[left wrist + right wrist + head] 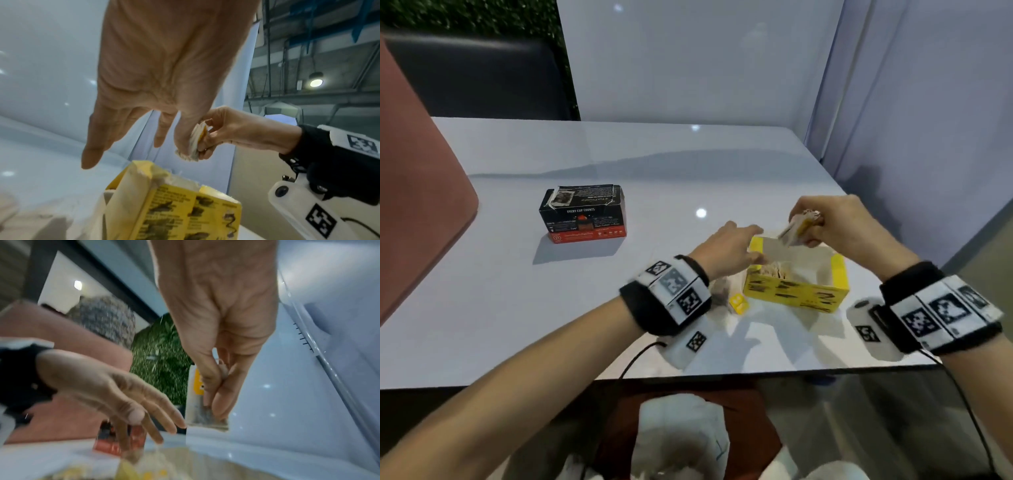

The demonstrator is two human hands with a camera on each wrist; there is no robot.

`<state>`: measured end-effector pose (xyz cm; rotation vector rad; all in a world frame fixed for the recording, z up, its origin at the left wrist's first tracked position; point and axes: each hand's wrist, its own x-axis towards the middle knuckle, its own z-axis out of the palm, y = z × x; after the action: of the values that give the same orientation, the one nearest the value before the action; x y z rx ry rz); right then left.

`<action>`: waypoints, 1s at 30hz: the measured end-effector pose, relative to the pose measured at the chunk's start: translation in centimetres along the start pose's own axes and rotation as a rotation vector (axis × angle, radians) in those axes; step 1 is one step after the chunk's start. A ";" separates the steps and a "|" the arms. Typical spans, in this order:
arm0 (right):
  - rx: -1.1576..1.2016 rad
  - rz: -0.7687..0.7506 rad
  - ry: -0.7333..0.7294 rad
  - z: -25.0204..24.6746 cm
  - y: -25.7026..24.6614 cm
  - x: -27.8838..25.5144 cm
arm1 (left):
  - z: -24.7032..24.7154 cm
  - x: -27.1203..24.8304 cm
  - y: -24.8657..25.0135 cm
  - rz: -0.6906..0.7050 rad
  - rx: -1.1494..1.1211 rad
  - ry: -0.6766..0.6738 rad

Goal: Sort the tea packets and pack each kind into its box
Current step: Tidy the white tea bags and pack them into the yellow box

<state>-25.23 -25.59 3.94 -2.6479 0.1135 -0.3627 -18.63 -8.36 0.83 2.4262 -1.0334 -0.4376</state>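
An open yellow tea box stands on the white table near its front right, with pale tea bags inside. My right hand pinches a small stack of tea bags with yellow tags just above the box's far rim. My left hand hovers over the box's left end with straight, spread fingers and holds nothing. A closed black and red tea box sits farther left.
One tea bag with a yellow tag lies on the table just left of the yellow box. A pink chair back rises at the left edge. White panels wall the table's far and right sides. White bags lie below the front edge.
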 end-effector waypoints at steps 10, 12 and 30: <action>-0.386 -0.127 -0.238 3.2 1.3 1.4 | 1.3 2.9 0.7 -0.059 -0.020 -0.056; -0.414 -0.152 -0.277 3.4 0.9 1.4 | 1.0 2.7 0.4 -0.073 -0.121 -0.048; -0.161 -0.009 -0.020 6.4 0.6 1.2 | 0.3 2.1 -1.8 -0.183 -0.535 -0.120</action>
<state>-22.36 -23.54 -1.53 -2.8105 0.1292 -0.3432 -16.32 -8.88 -0.58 2.0302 -0.6325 -0.8148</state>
